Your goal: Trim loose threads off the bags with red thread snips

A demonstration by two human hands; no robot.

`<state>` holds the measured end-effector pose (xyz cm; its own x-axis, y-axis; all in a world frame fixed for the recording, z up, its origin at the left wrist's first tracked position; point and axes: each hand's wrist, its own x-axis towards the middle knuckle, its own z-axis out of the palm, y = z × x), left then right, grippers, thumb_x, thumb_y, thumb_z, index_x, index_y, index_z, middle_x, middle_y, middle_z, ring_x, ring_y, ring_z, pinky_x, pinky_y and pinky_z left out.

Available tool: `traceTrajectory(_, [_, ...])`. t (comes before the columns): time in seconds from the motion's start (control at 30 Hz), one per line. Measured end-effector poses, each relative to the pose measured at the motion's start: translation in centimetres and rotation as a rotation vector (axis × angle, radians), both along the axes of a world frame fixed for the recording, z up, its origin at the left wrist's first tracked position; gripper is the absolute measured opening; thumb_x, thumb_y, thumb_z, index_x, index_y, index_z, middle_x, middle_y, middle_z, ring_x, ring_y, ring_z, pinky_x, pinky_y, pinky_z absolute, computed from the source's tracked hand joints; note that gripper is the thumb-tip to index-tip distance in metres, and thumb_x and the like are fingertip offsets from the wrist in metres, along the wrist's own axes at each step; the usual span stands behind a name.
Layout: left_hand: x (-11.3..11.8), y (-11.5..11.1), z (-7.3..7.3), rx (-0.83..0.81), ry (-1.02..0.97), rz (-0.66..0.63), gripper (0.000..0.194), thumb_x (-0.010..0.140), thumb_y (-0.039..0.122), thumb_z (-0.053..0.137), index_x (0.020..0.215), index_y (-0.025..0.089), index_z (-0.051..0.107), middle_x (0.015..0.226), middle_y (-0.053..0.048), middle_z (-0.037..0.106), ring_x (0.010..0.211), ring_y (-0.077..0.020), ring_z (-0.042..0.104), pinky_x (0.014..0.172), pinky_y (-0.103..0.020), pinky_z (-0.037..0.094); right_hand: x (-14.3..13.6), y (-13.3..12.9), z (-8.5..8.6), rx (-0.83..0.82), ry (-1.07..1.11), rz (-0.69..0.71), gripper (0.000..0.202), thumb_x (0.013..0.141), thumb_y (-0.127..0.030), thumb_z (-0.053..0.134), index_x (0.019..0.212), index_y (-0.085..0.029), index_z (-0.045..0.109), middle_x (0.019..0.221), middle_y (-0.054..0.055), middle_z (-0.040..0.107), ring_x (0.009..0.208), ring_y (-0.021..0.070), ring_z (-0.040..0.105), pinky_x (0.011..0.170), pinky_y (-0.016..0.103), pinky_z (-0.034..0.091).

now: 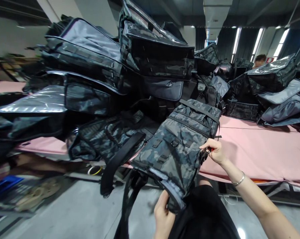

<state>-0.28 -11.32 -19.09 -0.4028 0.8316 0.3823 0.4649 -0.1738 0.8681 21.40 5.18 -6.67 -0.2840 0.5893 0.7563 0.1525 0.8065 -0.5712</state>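
Camouflage backpack [179, 146] in both hands' closed grip, left [163, 214], right [213, 151], against heaped black bags [120, 66].

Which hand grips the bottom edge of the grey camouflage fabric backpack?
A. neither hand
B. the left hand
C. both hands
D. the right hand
B: the left hand pinches the lower edge of the grey camouflage fabric backpack, while the right hand is at its side.
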Motion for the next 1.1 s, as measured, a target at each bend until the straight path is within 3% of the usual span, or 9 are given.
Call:
traceTrajectory(0.13, [-0.9, -2.1, 1.8, -0.16, -0.326, 0.107, 0.028, 0.056, 0.044, 0.071, 0.066, 0.019, 0.066, 0.065, -0.004, 0.068, 0.064, -0.0266, 0.065, 0.059, -0.035, 0.056, -2.0, -1.8, 4.7, 0.12, -0.072, 0.012, 0.022, 0.085, -0.025, 0.048, 0.074, -0.021, 0.067, 0.062, 0.002, 0.059, 0.057, 0.0139, 0.054, 0.055, 0.026, 0.041])
traceTrajectory(0.27, [-2.5, -3.3, 2.9, -0.228, -0.598, 0.184, 0.042, 0.047, 0.041, 0.08, 0.077, 0.014, 0.067, 0.076, -0.007, 0.07, 0.08, -0.0318, 0.066, 0.073, -0.041, 0.056, -4.8, -1.8, 7.9, 0.14, -0.378, -0.029, 0.019, 0.082, -0.016, 0.049, 0.08, -0.02, 0.067, 0.074, 0.002, 0.063, 0.069, 0.0142, 0.057, 0.063, 0.024, 0.041])
traceTrajectory(0.37, [-3.8, -2.5, 2.6, -0.346, -0.561, 0.165, 0.047, 0.051, 0.045, 0.076, 0.081, 0.01, 0.066, 0.083, -0.011, 0.07, 0.087, -0.0336, 0.064, 0.08, -0.045, 0.053, -7.1, -0.3, 7.2, 0.021, -0.702, -0.138, 0.012, 0.082, -0.019, 0.055, 0.082, -0.02, 0.067, 0.084, 0.002, 0.066, 0.081, 0.017, 0.06, 0.068, 0.024, 0.041])
traceTrajectory(0.47, [-4.4, -0.8, 3.0, -0.363, -0.356, 0.193, 0.052, 0.064, 0.051, 0.065, 0.098, 0.011, 0.063, 0.098, -0.013, 0.068, 0.096, -0.032, 0.061, 0.086, -0.046, 0.049, -8.9, 1.5, 5.4, -0.094, -0.875, -0.232, 0.016, 0.087, -0.03, 0.055, 0.085, -0.02, 0.067, 0.092, 0.004, 0.067, 0.088, 0.0194, 0.061, 0.069, 0.025, 0.042])
traceTrajectory(0.63, [-4.3, 2.6, 6.7, 0.053, 0.288, 0.381, 0.052, 0.081, 0.043, 0.054, 0.125, 0.016, 0.05, 0.122, -0.014, 0.054, 0.096, -0.0235, 0.057, 0.088, -0.039, 0.046, -11.1, 2.7, 3.7, -0.126, -0.914, -0.264, 0.02, 0.088, -0.031, 0.052, 0.089, -0.019, 0.067, 0.096, 0.007, 0.068, 0.09, 0.022, 0.062, 0.072, 0.028, 0.044])
traceTrajectory(0.77, [-4.2, 5.7, 8.7, 0.124, 0.498, 0.228, 0.033, 0.088, 0.037, 0.046, 0.112, 0.016, 0.056, 0.107, -0.012, 0.061, 0.082, -0.0187, 0.059, 0.078, -0.033, 0.047, -11.8, 2.9, 3.4, -0.128, -0.93, -0.266, 0.022, 0.087, -0.031, 0.05, 0.092, -0.017, 0.067, 0.098, 0.009, 0.067, 0.092, 0.0232, 0.062, 0.074, 0.029, 0.045])
traceTrajectory(0.9, [-3.7, 8.1, 8.6, -0.001, 0.529, 0.125, 0.025, 0.088, 0.039, 0.047, 0.088, 0.017, 0.059, 0.082, -0.006, 0.064, 0.073, -0.0186, 0.06, 0.063, -0.028, 0.043, -11.8, 2.8, 3.1, -0.118, -0.937, -0.256, 0.023, 0.087, -0.029, 0.049, 0.094, -0.016, 0.066, 0.1, 0.01, 0.066, 0.095, 0.0232, 0.061, 0.077, 0.03, 0.045])
traceTrajectory(1.0, [-3.1, 8.2, 8.6, 0.021, 0.521, 0.072, 0.023, 0.088, 0.037, 0.047, 0.083, 0.017, 0.058, 0.079, -0.005, 0.063, 0.071, -0.0173, 0.059, 0.063, -0.027, 0.043, -11.8, 2.4, 2.8, -0.105, -0.93, -0.241, 0.02, 0.086, -0.027, 0.05, 0.092, -0.016, 0.066, 0.099, 0.009, 0.066, 0.093, 0.0222, 0.061, 0.076, 0.029, 0.045])
traceTrajectory(1.1, [-2.6, 6.8, 9.3, 0.088, 0.486, -0.092, 0.018, 0.088, 0.03, 0.047, 0.08, 0.018, 0.057, 0.077, -0.003, 0.062, 0.072, -0.0142, 0.058, 0.067, -0.025, 0.045, -11.7, 2.0, 2.3, -0.084, -0.91, -0.211, 0.017, 0.084, -0.029, 0.053, 0.087, -0.018, 0.066, 0.094, 0.007, 0.067, 0.089, 0.0209, 0.061, 0.072, 0.027, 0.045])
